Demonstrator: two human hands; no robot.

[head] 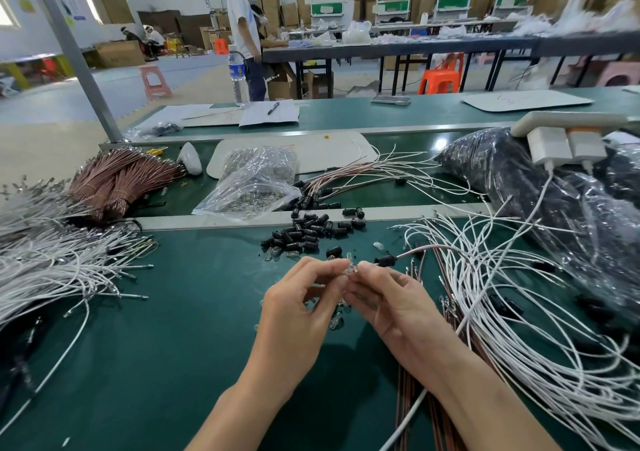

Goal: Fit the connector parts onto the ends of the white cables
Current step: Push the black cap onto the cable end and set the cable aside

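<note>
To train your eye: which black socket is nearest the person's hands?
The black socket at the right hand's fingertips, with a pinkish wire running from it; the rest lie loose in the pile farther back.

Single head-worn wide-angle view: faces forward and down, close over the green surface [173, 346], with the hall beyond in its upper part.

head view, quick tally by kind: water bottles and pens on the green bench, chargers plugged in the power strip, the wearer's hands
water bottle: 1
pen: 1
chargers: 2
hands: 2, left hand pinching a clear bulb, right hand holding a black connector
total: 6
</note>
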